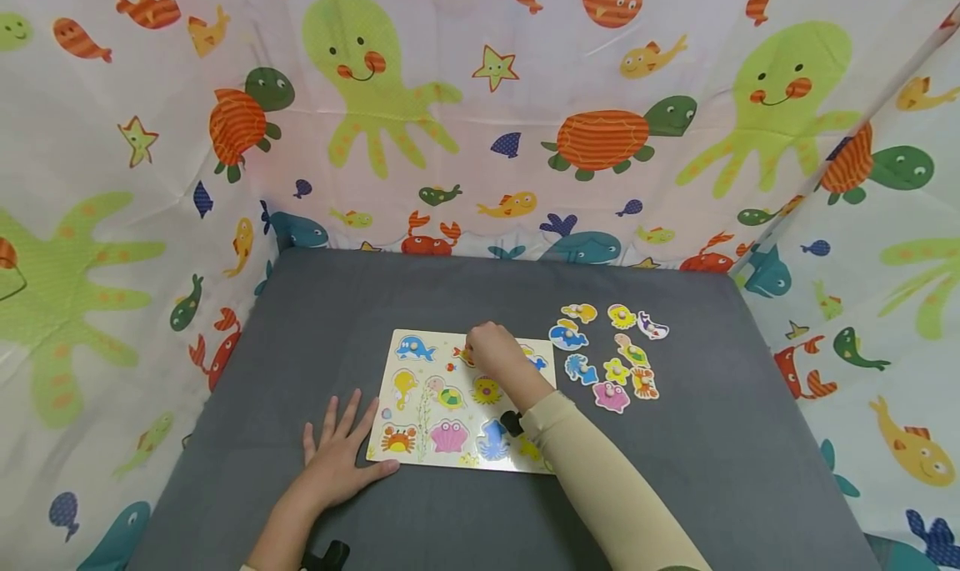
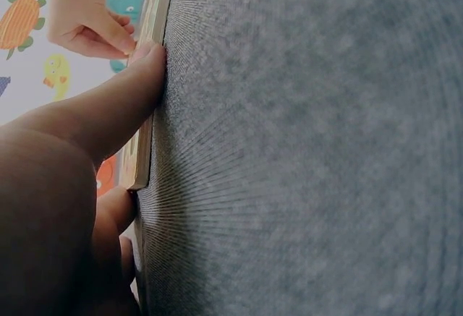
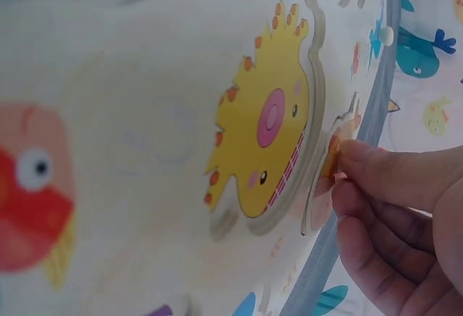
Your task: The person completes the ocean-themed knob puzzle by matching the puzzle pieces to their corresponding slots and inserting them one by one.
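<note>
A wooden puzzle board (image 1: 442, 338) with sea-animal pictures lies on the grey table. Near its top edge my right hand (image 1: 501, 356) pinches an orange puzzle piece (image 3: 327, 158) between thumb and fingers. The hand hides much of that piece in the head view. In the right wrist view, a yellow spotted shape (image 3: 268, 121) lies on the board beside it. My left hand (image 1: 335, 463) spreads flat on the cloth at the board's lower left corner. Its thumb (image 2: 137, 77) touches the board's edge, and a finger lies close to the corner.
Right of the board lie several loose puzzle pieces, among them a blue whale (image 1: 568, 335), a pink shell-like piece (image 1: 611, 397) and a turtle (image 1: 632, 352). A curtain (image 1: 480, 137) printed with sea animals stands behind and beside the grey table (image 1: 720, 471).
</note>
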The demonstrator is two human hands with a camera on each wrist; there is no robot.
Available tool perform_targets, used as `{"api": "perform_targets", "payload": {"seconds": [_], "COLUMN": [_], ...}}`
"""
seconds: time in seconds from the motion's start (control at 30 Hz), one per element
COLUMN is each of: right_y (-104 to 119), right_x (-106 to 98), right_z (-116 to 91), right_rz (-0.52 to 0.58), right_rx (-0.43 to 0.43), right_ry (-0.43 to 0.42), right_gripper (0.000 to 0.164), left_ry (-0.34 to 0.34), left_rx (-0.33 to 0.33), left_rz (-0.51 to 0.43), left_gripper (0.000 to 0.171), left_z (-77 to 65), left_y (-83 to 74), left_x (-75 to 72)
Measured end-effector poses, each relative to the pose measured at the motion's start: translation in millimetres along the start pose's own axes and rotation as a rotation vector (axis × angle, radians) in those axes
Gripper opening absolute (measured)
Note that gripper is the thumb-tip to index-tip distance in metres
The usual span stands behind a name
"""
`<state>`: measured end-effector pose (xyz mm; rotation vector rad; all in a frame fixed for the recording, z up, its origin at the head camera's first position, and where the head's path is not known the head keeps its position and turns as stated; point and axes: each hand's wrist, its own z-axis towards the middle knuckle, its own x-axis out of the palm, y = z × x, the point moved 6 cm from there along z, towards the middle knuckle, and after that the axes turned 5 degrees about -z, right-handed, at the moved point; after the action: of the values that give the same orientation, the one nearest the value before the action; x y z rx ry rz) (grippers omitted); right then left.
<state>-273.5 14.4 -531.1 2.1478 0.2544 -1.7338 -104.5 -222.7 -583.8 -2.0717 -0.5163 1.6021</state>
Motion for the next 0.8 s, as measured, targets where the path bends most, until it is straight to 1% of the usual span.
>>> {"api": "perform_targets", "payload": {"seconds": [0.13,0.27,0.4,0.5,0.63,0.8], "right_y": [-0.1,-3.2,-7.7,-11.6,-20.4,-33.7], "right_x": [1.0,3.8,7.5,7.5,-2.5,-24.1], "right_z": [0.4,1.7,2.6,0.5,-6.6,-20.6], "right_rz": [-0.005,0.029,0.054,0.088,0.146,0.187], "right_rx": [-0.011,-0.013,-0.037,-0.044,-0.035,-0.04], "right_ry": [0.004,0.0,-0.01,0.005,-0.001,-0.074], "right_gripper": [0.013,0.012,0.013,0.014,0.017,0.02], "left_ry": [0.001,0.015,0.03,0.033,0.039,0.033], "left_rx": [-0.003,-0.012,-0.019,-0.021,-0.021,-0.017], "left_rz": [0.002,0.008,0.01,0.005,0.001,-0.001], "left_gripper": [0.111,0.111,0.112,0.112,0.112,0.112], "left_z": [1.3,2.5,2.0,0.6,0.8,0.8], "left_y": [2.4,3.3,1.8,-0.8,-2.1,-0.1], "left_x": [0.8,1.8,2.2,0.8,-0.4,-0.7]}}
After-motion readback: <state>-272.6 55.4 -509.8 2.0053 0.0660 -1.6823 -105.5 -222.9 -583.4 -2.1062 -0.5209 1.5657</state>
